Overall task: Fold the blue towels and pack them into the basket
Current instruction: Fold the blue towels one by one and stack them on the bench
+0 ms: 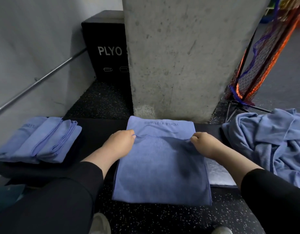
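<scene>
Here, left of the concrete pillar (pixel 179 56), folded towels (pixel 39 141) lie stacked. Before it, the left hand (pixel 119 143) and right hand (pixel 205 144) pinch the blue towel's (pixel 161 174) edge; uneven pulling could skew the fold. Right of it, the unfolded pile (pixel 270 142) waits. No basket shows.
</scene>
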Available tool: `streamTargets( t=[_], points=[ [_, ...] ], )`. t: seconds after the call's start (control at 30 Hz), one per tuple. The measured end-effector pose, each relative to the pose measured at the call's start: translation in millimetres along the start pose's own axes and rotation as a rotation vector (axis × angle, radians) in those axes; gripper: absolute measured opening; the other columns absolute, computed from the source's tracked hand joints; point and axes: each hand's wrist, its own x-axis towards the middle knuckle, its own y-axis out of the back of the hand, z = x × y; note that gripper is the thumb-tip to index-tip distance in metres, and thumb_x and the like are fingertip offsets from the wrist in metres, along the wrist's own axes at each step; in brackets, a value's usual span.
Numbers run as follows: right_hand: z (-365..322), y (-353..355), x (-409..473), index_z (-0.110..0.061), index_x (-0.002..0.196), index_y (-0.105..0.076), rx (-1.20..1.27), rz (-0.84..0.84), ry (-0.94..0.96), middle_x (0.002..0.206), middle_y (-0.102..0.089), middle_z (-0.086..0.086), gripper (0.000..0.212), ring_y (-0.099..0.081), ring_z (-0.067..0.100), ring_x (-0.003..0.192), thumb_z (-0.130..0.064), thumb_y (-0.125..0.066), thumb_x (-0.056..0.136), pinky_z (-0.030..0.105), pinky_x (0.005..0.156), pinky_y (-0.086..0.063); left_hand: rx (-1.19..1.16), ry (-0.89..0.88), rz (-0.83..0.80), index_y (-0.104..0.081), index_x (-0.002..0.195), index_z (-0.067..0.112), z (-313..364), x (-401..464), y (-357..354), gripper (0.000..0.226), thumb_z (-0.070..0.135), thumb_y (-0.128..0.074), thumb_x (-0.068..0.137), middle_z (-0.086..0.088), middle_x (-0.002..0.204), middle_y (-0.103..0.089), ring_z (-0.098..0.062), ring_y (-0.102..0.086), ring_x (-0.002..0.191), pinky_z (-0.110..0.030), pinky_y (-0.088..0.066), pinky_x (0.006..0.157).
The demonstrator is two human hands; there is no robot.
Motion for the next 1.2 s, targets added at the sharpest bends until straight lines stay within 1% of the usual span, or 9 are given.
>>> streamTargets(
  t=[0.17,0.27,0.33,0.47,0.57,0.67,0.77,1.0,1.2],
  points=[
    [4.9,4.6,-28.9,-0.013,0.088,-0.055,-0.176,-0.19,0.107,0.093,-0.059,0.01,0.025,-0.049,0.022,0.084,-0.025,-0.04,0.105,0.03,0.072,-0.037,0.161,-0.083,-0.083,-0.057,0.103,0.013,5.4,-32.3,12.3,0.028,0.029,-0.034,0.108,-0.003,0.088,-0.053,-0.023,-0.05,0.083,-0.036,-0.043,0.077],
    [12.6,6.0,-37.4,-0.012,0.071,-0.049,-0.138,-0.186,0.14,0.078,-0.056,0.004,0.031,-0.046,0.019,0.076,-0.024,-0.045,0.1,0.028,0.063,-0.037,0.045,-0.061,-0.122,-0.055,0.088,0.012,-4.4,-43.6,13.4,0.03,0.03,-0.039,0.105,-0.004,0.084,-0.06,-0.025,-0.055,0.079,-0.037,-0.045,0.072],
    [16.9,6.7,-38.7,-0.014,0.066,-0.046,0.061,-0.173,0.101,0.067,-0.049,0.002,0.032,-0.042,0.017,0.067,-0.02,-0.048,0.097,0.032,0.061,-0.037,-0.082,-0.052,-0.117,-0.052,0.078,0.008,-9.4,-47.5,17.0,0.033,0.029,-0.044,0.104,-0.004,0.077,-0.06,-0.024,-0.056,0.073,-0.038,-0.044,0.068],
    [17.5,12.5,-32.6,-0.013,0.068,-0.052,0.857,-0.11,-0.049,0.062,-0.041,0.008,0.023,-0.035,0.016,0.056,-0.008,-0.048,0.09,0.031,0.056,-0.027,-0.463,-0.027,-0.027,-0.053,0.074,0.001,-10.5,-40.7,34.8,0.033,0.023,-0.053,0.099,0.001,0.065,-0.049,-0.012,-0.043,0.063,-0.033,-0.037,0.066],
    [10.6,22.8,-17.3,-0.017,0.059,-0.047,1.015,0.062,-0.062,0.054,-0.035,0.006,0.03,-0.029,0.018,0.05,-0.01,-0.05,0.087,0.032,0.053,-0.018,-0.666,0.025,0.162,-0.052,0.072,0.005,-9.9,-25.9,44.2,0.036,0.033,-0.053,0.094,-0.003,0.065,-0.047,-0.015,-0.043,0.064,-0.033,-0.035,0.064],
    [4.7,21.4,2.5,-0.019,0.061,-0.05,0.896,0.228,-0.019,0.057,-0.039,0.007,0.029,-0.033,0.019,0.055,-0.017,-0.053,0.09,0.031,0.052,-0.023,-0.544,0.061,0.302,-0.058,0.074,0.012,-3.1,-7.0,39.8,0.032,0.027,-0.052,0.102,0.0,0.064,-0.053,-0.014,-0.044,0.06,-0.031,-0.031,0.056],
    [2.8,9.7,21.8,-0.017,0.073,-0.06,0.553,0.306,0.018,0.062,-0.051,0.001,0.023,-0.043,0.018,0.06,-0.017,-0.055,0.095,0.03,0.054,-0.033,-0.418,0.067,0.248,-0.063,0.084,0.009,1.6,9.4,22.8,0.027,0.026,-0.053,0.102,-0.009,0.074,-0.063,-0.021,-0.051,0.066,-0.031,-0.035,0.057],
    [3.5,-7.9,29.1,-0.005,0.099,-0.069,0.119,0.16,0.01,0.095,-0.068,0.013,0.023,-0.056,0.026,0.084,-0.016,-0.049,0.098,0.03,0.066,-0.034,-0.079,0.007,0.092,-0.052,0.081,0.018,-7.0,18.0,-2.7,0.026,0.028,-0.046,0.104,-0.001,0.081,-0.061,-0.028,-0.057,0.082,-0.036,-0.04,0.07],
    [12.4,-3.0,14.3,-0.007,0.092,-0.069,0.017,0.053,0.082,0.09,-0.068,0.008,0.022,-0.059,0.024,0.083,-0.015,-0.05,0.096,0.031,0.067,-0.041,-0.048,0.008,-0.04,-0.059,0.087,0.018,-12.6,3.9,17.1,0.025,0.03,-0.046,0.104,0.001,0.084,-0.062,-0.019,-0.058,0.079,-0.032,-0.041,0.064]
  ],
)
